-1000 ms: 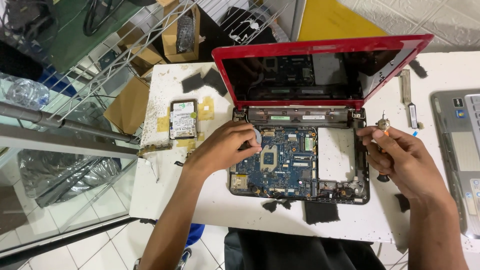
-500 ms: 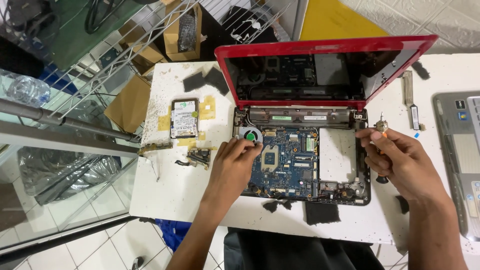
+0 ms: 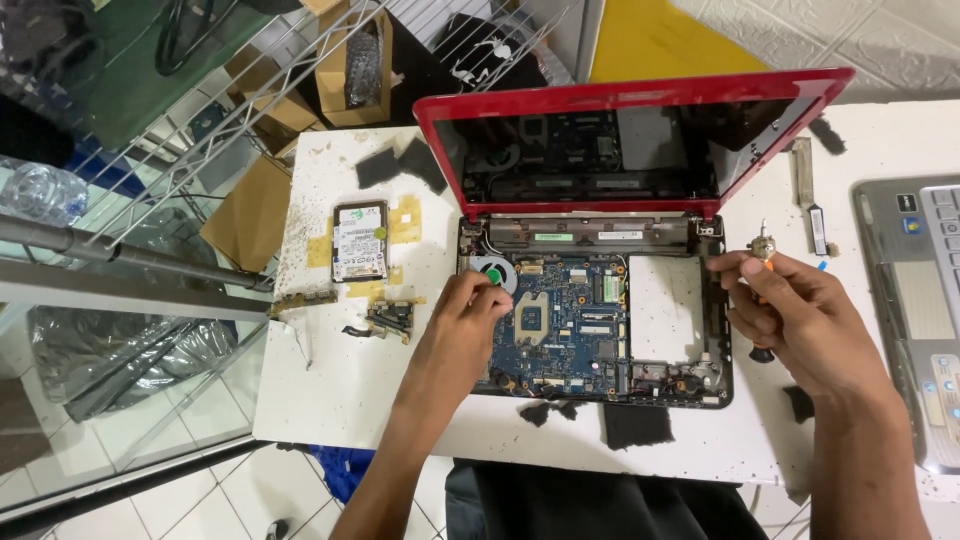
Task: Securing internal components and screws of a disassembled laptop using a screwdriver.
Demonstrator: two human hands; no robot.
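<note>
A red laptop (image 3: 620, 105) stands open on the white table (image 3: 330, 390), its keyboard deck removed so the blue motherboard (image 3: 575, 330) and a round cooling fan (image 3: 497, 272) are exposed. My left hand (image 3: 462, 325) rests on the board's left side, fingertips pinched just below the fan. My right hand (image 3: 795, 315) hovers at the laptop's right edge, fingers closed around an orange-handled screwdriver (image 3: 766, 262) whose tip is hidden.
A bare hard drive (image 3: 360, 240) and small circuit parts (image 3: 390, 318) lie left of the laptop. Black foam pieces (image 3: 635, 425) sit at the front edge. A second grey laptop (image 3: 920, 310) lies at the far right. Wire shelving (image 3: 230, 130) and a cardboard box (image 3: 355, 60) stand to the left.
My left hand slid down and left off the fan, uncovering it, and now pinches at the board beside it. My right hand stayed near the laptop's right edge.
</note>
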